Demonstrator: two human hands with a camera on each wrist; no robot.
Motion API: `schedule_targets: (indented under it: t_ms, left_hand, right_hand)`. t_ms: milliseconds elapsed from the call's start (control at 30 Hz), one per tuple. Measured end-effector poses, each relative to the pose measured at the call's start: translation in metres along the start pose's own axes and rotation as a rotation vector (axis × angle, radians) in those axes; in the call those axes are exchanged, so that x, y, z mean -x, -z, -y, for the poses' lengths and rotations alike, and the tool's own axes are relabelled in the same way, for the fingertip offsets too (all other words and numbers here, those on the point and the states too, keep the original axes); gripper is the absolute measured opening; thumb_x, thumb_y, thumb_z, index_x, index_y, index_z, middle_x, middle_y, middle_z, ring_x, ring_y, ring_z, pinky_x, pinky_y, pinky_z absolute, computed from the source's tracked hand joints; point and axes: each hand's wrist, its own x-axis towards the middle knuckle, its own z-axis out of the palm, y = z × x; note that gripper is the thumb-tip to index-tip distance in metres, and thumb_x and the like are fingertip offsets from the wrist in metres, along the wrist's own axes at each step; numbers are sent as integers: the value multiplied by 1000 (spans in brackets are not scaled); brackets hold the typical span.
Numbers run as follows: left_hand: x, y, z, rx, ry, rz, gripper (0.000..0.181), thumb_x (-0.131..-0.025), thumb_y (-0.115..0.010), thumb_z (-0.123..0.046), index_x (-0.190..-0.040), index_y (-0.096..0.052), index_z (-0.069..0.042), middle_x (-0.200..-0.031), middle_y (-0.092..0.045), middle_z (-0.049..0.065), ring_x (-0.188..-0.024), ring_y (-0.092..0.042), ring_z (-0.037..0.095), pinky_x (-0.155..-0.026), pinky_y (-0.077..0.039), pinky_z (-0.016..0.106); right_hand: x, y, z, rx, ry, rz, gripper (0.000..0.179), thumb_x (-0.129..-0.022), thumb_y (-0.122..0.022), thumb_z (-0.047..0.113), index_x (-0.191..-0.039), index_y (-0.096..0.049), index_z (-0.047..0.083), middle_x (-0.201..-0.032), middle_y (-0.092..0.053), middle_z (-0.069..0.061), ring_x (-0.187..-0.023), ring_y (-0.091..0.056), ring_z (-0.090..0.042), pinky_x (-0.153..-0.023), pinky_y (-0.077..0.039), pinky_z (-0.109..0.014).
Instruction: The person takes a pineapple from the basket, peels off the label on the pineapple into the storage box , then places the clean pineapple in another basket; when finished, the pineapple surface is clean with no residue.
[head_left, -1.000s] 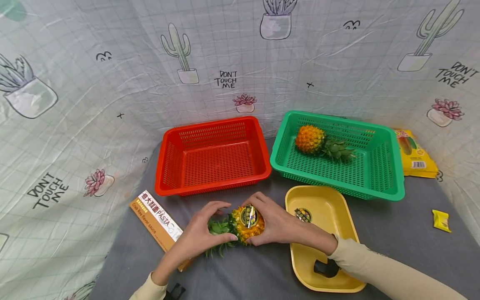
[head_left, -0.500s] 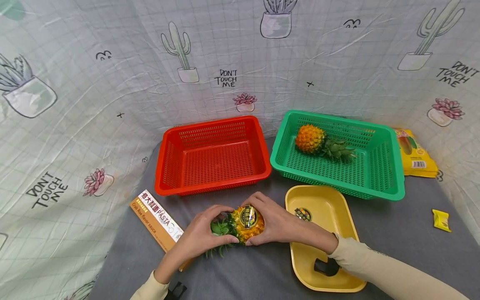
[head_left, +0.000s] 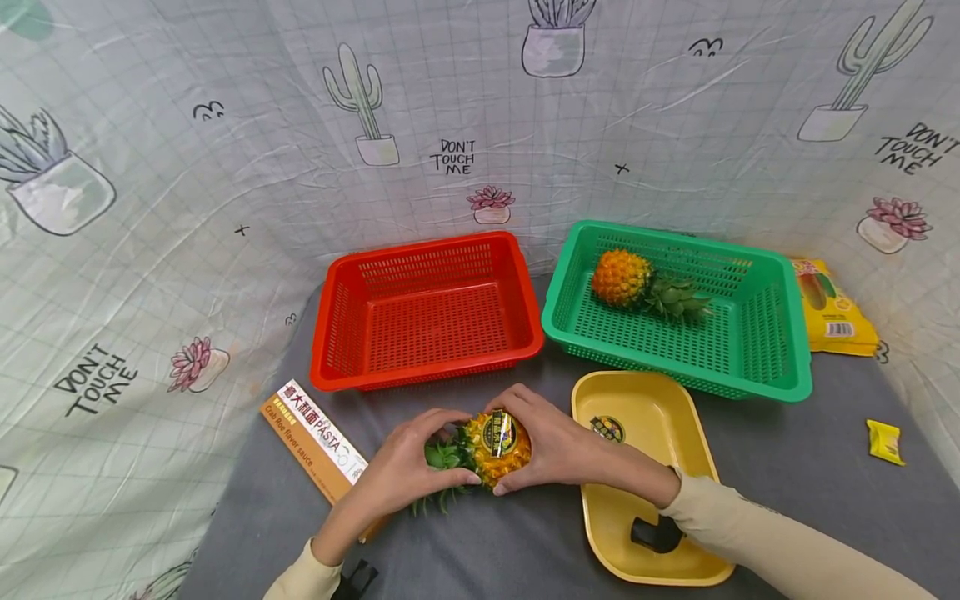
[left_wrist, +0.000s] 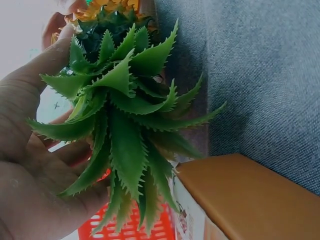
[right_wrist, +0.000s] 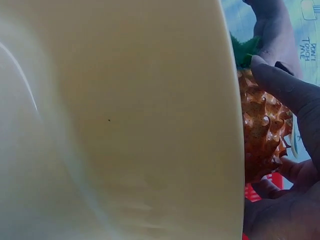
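An orange pineapple (head_left: 510,458) with a green leafy crown lies on the grey cloth, its crown toward the left. On its upper side is a dark round sticker (head_left: 499,434) with a shiny strip. My right hand (head_left: 546,439) grips the fruit's body from the right, thumb near and fingers over the far side. The left hand (head_left: 405,462) curves round the pineapple where crown and fruit meet, fingertips at the far side and thumb at the near side. In the left wrist view the spiky crown (left_wrist: 125,115) hangs beside the palm.
A yellow tray (head_left: 678,567) under my right forearm holds another round sticker (head_left: 607,428). Behind stand a red basket (head_left: 427,379) and a green basket (head_left: 675,375) containing a second pineapple (head_left: 621,277). A pasta box (head_left: 311,442) lies left; a yellow bag (head_left: 836,321) and small yellow packet (head_left: 885,442) lie right.
My left hand has shifted slightly right and its fingertips have come in over the far side of the pineapple. The right hand and the pineapple have stayed nearly still.
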Motion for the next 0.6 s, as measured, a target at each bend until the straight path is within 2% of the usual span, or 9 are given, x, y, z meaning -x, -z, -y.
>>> schedule_targets:
  t_ms: [167, 367, 600]
  left_hand:
    - [0, 1, 1, 11, -10, -5, 73, -75, -95, -53, -137, -69, -22, -121, -65, -20, -96, -63, 5, -83, -57, 36]
    - [-1, 1, 2, 11, -8, -2, 73, -75, -94, -55, -137, -70, -22, -122, -65, -19, -96, -64, 5, -83, -57, 36]
    - [0, 1, 3, 18, 8, 13, 71, -76, -93, -56, -137, -70, -27, -125, -65, -20, -97, -64, 4, -84, -57, 37]
  right_hand:
    - [0, 4, 1, -22, -14, 26, 86, -72, -100, 46, -140, -56, 17, -131, -51, 6, -110, -55, -11, -93, -53, -35]
    - [1, 13, 5, -51, -61, 69, 73, -87, -86, 53, -142, -55, 16, -133, -53, 3, -110, -58, -11, -91, -55, -33]
    - [1, 19, 8, -27, -58, 11, 58, -97, -75, 51, -138, -60, 13, -129, -59, 3, -108, -58, -13, -93, -55, -44]
